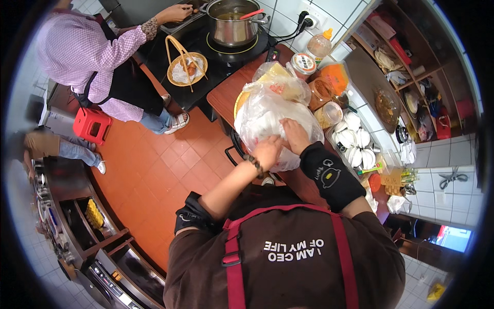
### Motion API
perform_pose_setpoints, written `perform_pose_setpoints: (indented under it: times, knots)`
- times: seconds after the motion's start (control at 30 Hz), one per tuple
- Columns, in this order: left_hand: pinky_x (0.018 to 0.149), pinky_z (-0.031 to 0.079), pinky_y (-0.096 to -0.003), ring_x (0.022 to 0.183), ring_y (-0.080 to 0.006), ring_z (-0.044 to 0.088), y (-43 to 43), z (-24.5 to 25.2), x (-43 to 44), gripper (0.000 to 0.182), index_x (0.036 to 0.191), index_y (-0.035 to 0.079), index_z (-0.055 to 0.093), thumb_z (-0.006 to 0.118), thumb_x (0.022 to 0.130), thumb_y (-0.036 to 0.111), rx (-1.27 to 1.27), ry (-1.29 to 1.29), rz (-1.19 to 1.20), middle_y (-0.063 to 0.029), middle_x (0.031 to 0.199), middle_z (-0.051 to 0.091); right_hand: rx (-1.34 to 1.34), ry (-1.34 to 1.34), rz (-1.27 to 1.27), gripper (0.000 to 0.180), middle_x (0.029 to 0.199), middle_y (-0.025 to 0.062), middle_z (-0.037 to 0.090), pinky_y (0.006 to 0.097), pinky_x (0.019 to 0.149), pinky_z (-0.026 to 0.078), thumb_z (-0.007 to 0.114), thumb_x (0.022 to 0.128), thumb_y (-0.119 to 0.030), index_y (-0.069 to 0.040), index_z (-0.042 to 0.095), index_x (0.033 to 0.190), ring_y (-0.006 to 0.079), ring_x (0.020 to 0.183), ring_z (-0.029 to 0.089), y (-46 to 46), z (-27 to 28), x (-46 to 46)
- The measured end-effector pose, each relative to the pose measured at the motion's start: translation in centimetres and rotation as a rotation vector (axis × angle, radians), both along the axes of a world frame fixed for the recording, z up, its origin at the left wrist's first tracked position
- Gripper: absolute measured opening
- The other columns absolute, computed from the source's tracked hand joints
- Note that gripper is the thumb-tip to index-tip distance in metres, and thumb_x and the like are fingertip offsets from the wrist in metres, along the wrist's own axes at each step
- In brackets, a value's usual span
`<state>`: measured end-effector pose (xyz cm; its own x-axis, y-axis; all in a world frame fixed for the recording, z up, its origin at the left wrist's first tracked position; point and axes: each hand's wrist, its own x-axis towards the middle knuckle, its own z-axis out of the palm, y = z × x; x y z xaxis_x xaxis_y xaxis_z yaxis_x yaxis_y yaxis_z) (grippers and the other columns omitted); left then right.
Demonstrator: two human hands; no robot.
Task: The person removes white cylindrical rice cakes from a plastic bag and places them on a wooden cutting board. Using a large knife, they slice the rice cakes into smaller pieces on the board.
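A translucent plastic bag (266, 116) with white contents lies on the corner of a reddish-brown table (224, 92), partly over a yellow woven basket (241, 101). My left hand (269, 150), a beaded bracelet at its wrist, grips the near side of the bag with curled fingers. Close beside it, my right hand (296, 135) also holds the plastic, its fingers pointing away from me. The fingertips are partly hidden in the folds. Just beyond lies another clear bag (287, 83) with yellowish contents.
Jars, including a red-brown spice jar (321, 92), and a bottle with an orange cap (319, 45) line the wall. White ceramic spoons (353, 139) fill a tray at right. A steel pot (233, 29) stands on a cooktop near a handled basket (177, 73). A co-worker (104, 65) stands at left, near a red stool (92, 125).
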<state>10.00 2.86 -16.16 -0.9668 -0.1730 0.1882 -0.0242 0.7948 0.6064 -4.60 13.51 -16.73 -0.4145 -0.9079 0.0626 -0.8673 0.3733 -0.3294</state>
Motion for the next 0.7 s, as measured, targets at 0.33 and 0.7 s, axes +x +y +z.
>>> perform_pose_setpoints:
  times: [0.33, 0.7]
  knots:
    - [0.07, 0.048, -0.0381, 0.073, -0.0339, 0.061, -10.8, -3.6, -1.0, 0.036, 0.112, 0.005, 0.052, 0.057, 0.079, 0.018, 0.29, 0.063, 0.543, -0.0194, 0.092, 0.062, 0.107, -0.282, 0.143, 0.056, 0.125, 0.0161, 0.045, 0.0371, 0.092, 0.038, 0.065, 0.07, -0.021, -0.006, 0.047, 0.12, 0.034, 0.11, 0.044, 1.0, -2.2, -6.8]
    - [0.079, 0.046, -0.0427, 0.089, -0.0284, 0.061, -1.2, -5.9, -0.3, 0.026, 0.094, 0.019, 0.067, 0.051, 0.08, 0.035, -0.008, -0.588, -0.238, -0.0117, 0.089, 0.065, 0.308, -0.228, 0.401, 0.058, 0.124, 0.014, 0.045, 0.0396, 0.091, 0.04, 0.06, 0.068, -0.004, -0.011, 0.045, 0.124, 0.0353, 0.106, 0.046, 1.7, -0.2, -8.9]
